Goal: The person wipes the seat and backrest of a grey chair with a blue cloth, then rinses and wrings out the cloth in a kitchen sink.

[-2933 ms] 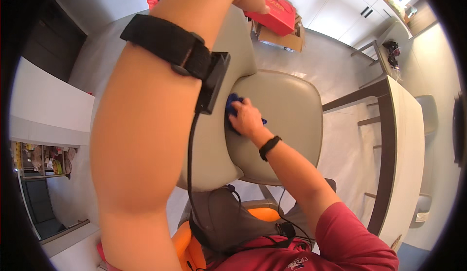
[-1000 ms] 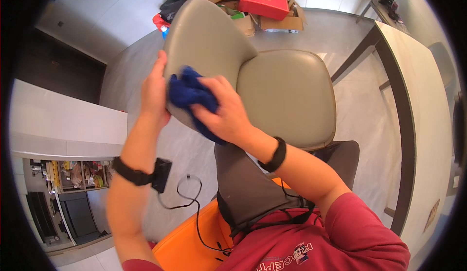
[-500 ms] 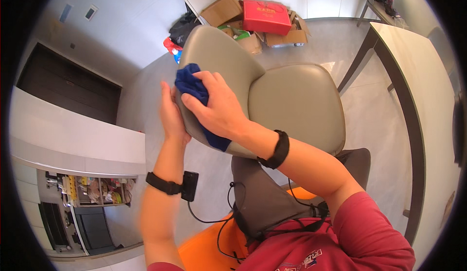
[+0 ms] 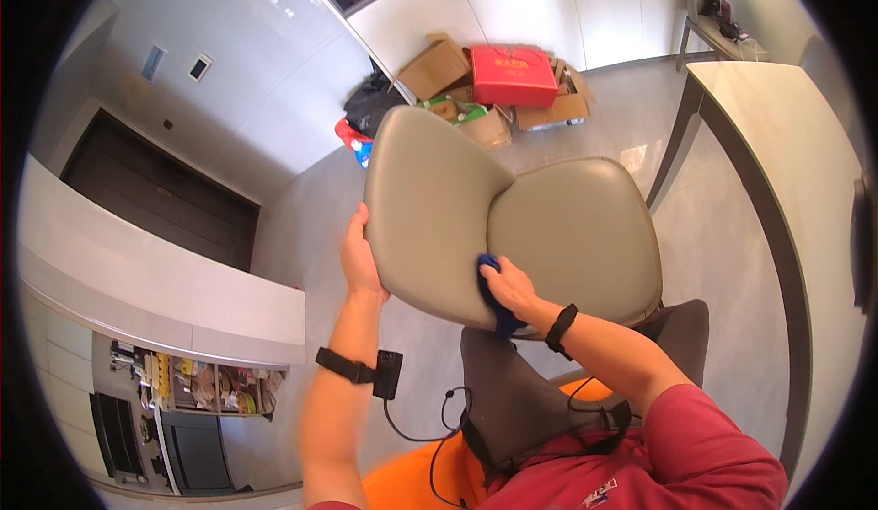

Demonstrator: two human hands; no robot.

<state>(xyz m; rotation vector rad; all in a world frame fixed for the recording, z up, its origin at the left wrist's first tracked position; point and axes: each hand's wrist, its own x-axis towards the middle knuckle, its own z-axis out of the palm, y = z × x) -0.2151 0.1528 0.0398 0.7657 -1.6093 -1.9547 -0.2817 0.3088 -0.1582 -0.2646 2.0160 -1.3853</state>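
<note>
In front of me stands a grey-beige padded chair (image 4: 575,232), its backrest (image 4: 427,208) toward my left. My right hand (image 4: 512,290) is closed on a dark blue cloth (image 4: 497,301) and presses it to the lower near part of the backrest, by the crease where it meets the seat. Round the backrest's outer left edge my left hand (image 4: 360,258) is wrapped, gripping it. Part of the left fingers is hidden behind the backrest.
A table (image 4: 764,117) with dark legs runs along the right. Cardboard boxes (image 4: 437,67) and a red box (image 4: 514,76) lie beyond the chair, beside a black bag (image 4: 369,103). An orange seat (image 4: 425,475) is under me, and a white counter (image 4: 165,258) stands at left.
My right hand has moved the cloth from the backrest's left edge down and right, toward the seat crease. The left hand stays at the outer edge. The view has shifted.
</note>
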